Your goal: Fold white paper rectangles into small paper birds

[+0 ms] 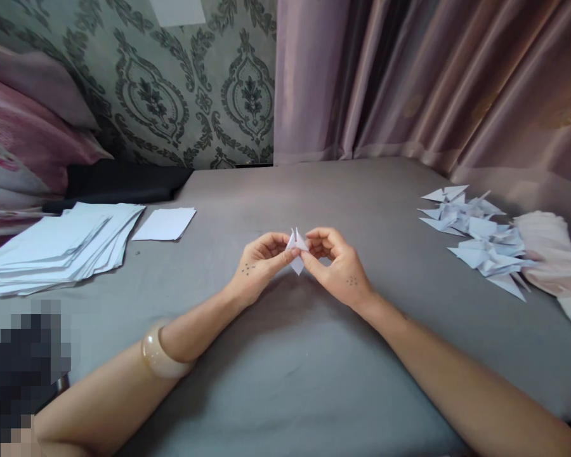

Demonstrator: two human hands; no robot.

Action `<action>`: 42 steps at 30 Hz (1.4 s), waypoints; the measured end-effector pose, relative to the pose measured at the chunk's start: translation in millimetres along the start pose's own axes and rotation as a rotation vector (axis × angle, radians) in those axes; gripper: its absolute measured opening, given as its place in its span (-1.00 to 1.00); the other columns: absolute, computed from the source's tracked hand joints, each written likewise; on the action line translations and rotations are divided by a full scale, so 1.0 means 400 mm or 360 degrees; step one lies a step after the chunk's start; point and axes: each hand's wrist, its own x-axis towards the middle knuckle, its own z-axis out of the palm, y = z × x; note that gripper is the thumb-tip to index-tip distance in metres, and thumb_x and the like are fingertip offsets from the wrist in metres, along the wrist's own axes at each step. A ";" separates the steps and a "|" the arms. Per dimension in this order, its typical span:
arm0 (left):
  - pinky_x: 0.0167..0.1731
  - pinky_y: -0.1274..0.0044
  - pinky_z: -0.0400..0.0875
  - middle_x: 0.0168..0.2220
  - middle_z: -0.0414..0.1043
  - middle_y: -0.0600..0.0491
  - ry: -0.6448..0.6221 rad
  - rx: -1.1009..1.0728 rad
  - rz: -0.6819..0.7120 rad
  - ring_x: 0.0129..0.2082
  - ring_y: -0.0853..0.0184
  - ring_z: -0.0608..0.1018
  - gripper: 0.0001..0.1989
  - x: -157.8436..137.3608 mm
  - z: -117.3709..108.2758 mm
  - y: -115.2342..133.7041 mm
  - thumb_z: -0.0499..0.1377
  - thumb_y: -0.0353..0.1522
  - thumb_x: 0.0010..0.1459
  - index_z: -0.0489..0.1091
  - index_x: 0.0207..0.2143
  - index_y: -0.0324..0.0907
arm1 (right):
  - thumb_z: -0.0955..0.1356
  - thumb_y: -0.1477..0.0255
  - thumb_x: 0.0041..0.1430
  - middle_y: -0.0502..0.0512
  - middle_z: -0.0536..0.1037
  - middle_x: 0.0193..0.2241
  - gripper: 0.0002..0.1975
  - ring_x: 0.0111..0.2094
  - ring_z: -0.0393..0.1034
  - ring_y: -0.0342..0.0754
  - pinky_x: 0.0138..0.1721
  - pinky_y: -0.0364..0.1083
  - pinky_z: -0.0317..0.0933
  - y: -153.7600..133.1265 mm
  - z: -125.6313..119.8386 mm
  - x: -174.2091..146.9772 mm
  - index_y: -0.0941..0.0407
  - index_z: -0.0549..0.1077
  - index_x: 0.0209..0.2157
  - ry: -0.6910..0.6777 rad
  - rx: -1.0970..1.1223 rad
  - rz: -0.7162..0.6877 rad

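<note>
Between my two hands is a small piece of folded white paper (297,244), with two thin points sticking up and one broader point hanging down. My left hand (261,265) pinches its left side, the thumb lying across the front near the middle. On the other side my right hand (337,261) grips the paper with thumb and bent fingers. Both thumb tips nearly meet at the centre of the fold. The paper is held up over the grey cloth surface (304,387).
Stacked white sheets (66,244) lie at the left, with a smaller pile of square paper (165,224) beside them. Several folded paper cranes (485,241) are heaped at the right, against a pale cloth (547,244). A black folded item (128,181) lies at the back left.
</note>
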 end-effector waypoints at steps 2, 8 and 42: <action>-0.15 0.53 0.39 -0.31 0.54 0.06 0.0029 -0.0048 0.0017 -0.28 0.40 0.54 -0.81 0.001 0.001 0.002 0.37 -0.36 0.02 0.47 -0.31 -0.22 | 0.41 0.37 0.09 0.04 0.52 -0.33 -0.80 -0.30 0.44 -0.09 -0.22 -0.05 0.35 -0.001 0.002 -0.002 0.05 0.37 -0.23 0.0058 -0.0062 -0.0096; -0.11 0.52 0.38 -0.32 0.53 0.11 0.0035 -0.0141 0.0071 -0.27 0.42 0.54 -0.85 0.002 0.002 -0.001 0.36 -0.40 0.02 0.45 -0.35 -0.17 | 0.37 0.33 0.16 0.10 0.49 -0.23 -0.89 -0.21 0.42 -0.06 -0.22 -0.05 0.36 -0.002 0.002 -0.002 0.06 0.45 -0.40 0.0076 -0.0222 -0.0233; -0.15 0.50 0.37 -0.31 0.55 0.05 0.0116 -0.0163 -0.0232 -0.28 0.39 0.54 -0.70 0.004 0.006 -0.003 0.42 -0.39 -0.08 0.47 -0.26 -0.24 | 0.55 0.25 -0.14 -0.03 0.62 -0.36 -0.76 -0.34 0.42 -0.18 -0.25 -0.14 0.27 0.018 -0.007 0.014 0.01 0.62 -0.36 0.0031 0.0776 0.0854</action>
